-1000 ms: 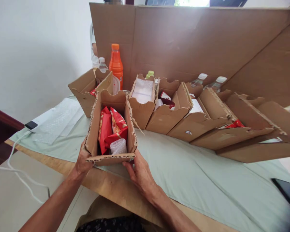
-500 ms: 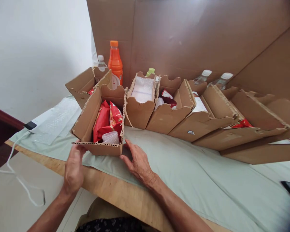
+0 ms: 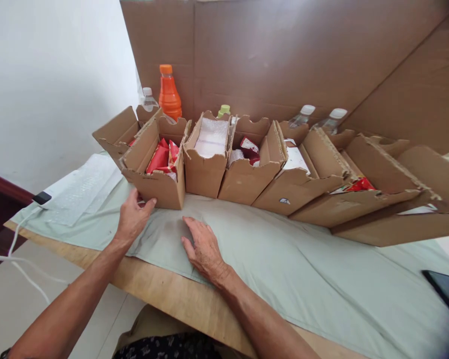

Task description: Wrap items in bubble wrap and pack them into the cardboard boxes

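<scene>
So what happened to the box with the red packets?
The box with red packets was pushed away from the person into the row, beside the box of white wrap. The right hand let go and lies flat on the cloth; the left hand touches the box's front. The other boxes stayed.

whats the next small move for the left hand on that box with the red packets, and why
Probably a slight nudge of the box's front left corner toward the wall. The left hand touches the cardboard box holding red packets, which sits a little skewed beside the neighbouring box in the row. The right hand lies flat on the green cloth, off the box.
</scene>
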`<state>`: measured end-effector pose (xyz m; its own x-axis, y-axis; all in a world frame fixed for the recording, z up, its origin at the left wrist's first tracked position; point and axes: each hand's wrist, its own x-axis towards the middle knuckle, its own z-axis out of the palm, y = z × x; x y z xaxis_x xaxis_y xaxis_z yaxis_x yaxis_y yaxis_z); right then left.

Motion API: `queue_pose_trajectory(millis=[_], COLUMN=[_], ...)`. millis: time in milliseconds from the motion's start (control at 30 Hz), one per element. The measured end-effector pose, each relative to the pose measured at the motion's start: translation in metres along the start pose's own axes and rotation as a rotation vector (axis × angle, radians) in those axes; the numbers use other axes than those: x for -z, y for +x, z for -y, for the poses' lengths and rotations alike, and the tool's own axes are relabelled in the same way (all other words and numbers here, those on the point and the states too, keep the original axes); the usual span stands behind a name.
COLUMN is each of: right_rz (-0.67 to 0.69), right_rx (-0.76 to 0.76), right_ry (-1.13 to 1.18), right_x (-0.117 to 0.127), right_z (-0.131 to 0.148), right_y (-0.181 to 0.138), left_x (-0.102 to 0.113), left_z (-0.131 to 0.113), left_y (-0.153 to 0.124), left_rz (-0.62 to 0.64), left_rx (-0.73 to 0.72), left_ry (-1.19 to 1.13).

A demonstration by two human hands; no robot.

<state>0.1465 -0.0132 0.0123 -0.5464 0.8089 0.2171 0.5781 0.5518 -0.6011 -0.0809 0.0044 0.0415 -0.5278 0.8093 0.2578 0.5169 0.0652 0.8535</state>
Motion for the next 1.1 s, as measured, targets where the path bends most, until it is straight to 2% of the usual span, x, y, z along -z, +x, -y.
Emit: queue_pose_trajectory(millis=[133,267,400,533,633,733,833,900,967,1000,1100], right_rz=[-0.010,-0.014,-0.012,-0.022,-0.040,-0.057,-0.063,-0.062,-0.062,-0.064,-0.077], right_rx=[0.008,0.022,0.038,0.042,0.054,0.065,0.074,0.076,0.077,0.079,0.089], right_ry=[-0.007,-0.005,0.009,0.016,0.022,0.030,0.035,0.033,0.031,0.030,0.033], right_x=[0.000,-0.001,-0.002,-0.002,-0.003,-0.004,-0.005,-0.005,-0.004,-0.004,-0.004], right_z=[-0.001,-0.003,-0.005,-0.007,-0.009,-0.010,-0.011,-0.011,-0.012,-0.012,-0.013], right_y=[-0.001,0.000,0.001,0.001,0.001,0.001,0.001,0.001,0.002,0.002,0.002], left_x=[-0.014,-0.018,-0.031,-0.055,-0.059,-0.037,0.006,0.035,0.057,0.065,0.075], left_z=[0.004,0.005,0.003,0.005,0.011,0.014,0.010,0.003,-0.006,-0.012,-0.028], left_y=[0.030,0.016,-0.003,0.015,0.030,0.034,0.043,0.060,0.085,0.099,0.133], left_rz=[-0.081,-0.148,-0.054,-0.017,-0.010,-0.054,-0.186,-0.315,-0.380,-0.369,-0.226], left_rx=[0.004,-0.069,-0.182,-0.239,-0.272,-0.311,-0.377,-0.462,-0.537,-0.565,-0.565], left_ry=[0.063,0.078,0.051,0.044,0.071,0.115,0.169,0.224,0.297,0.349,0.496])
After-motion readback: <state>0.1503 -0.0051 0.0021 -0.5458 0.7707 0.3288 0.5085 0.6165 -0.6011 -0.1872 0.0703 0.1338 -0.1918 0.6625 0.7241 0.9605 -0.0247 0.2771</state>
